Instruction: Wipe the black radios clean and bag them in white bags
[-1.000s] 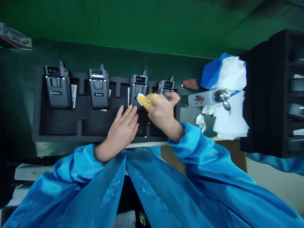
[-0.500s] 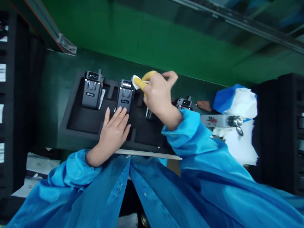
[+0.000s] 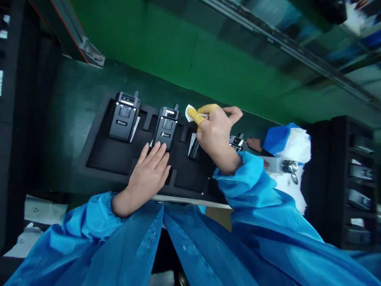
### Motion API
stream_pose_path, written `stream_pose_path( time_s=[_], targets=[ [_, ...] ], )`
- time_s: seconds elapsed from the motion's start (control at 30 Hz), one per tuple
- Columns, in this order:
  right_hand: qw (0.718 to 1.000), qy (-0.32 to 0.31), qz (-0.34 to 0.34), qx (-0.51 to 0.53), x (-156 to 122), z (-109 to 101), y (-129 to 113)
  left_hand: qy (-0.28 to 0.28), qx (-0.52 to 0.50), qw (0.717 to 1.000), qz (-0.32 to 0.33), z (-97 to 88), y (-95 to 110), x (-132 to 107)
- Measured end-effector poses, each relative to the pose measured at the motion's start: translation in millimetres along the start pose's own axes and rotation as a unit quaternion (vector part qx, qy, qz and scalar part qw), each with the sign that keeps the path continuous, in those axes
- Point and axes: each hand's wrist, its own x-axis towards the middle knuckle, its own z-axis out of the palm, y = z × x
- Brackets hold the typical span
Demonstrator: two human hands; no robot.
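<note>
Several black handheld radios lie in a black foam tray [image 3: 104,161]. My left hand [image 3: 150,169] is flat, fingers stretched out, with its fingertips on the lower end of the second radio [image 3: 166,126]. To its left lies another radio [image 3: 124,115] marked "Riton", with a white label beside it. Yellow covers wrap the thumb and a finger of my right hand [image 3: 217,129], which pinches a folded white wipe [image 3: 189,114] above the tray, right of the second radio and apart from it. A third radio [image 3: 196,152] is mostly hidden under that hand, and a fourth [image 3: 237,142] shows partly behind the wrist.
On the right stand a blue-and-white pack of wipes [image 3: 285,141] and a metal-topped dispenser [image 3: 276,165], near a brown scrap [image 3: 254,144]. Black foam racks [image 3: 330,178] rise at both sides. A green wall [image 3: 166,47] closes off the back.
My right hand has drawn the wipe away from the top of the second radio, to the right. My left hand still rests on that radio. The camera view has shifted and tilted.
</note>
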Motion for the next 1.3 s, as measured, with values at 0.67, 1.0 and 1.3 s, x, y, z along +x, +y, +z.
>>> stream_pose_path(
  time_s=[0.67, 1.0, 1.3],
  targets=[
    [0.999, -0.007, -0.046, -0.011, -0.4, -13.3, -28.9, 0.049, -0.006, 0.998, -0.041, -18.5, -16.5, -12.6],
    [0.982, -0.111, -0.141, 0.053, 93.8, 12.5, -125.5, 0.033, 0.049, 0.987, -0.152, -31.1, -52.5, -26.3],
    [0.989, -0.085, -0.123, 0.014, 79.8, 8.5, -89.5, 0.052, 0.070, 0.988, -0.127, -31.0, -49.9, -24.5]
  ],
)
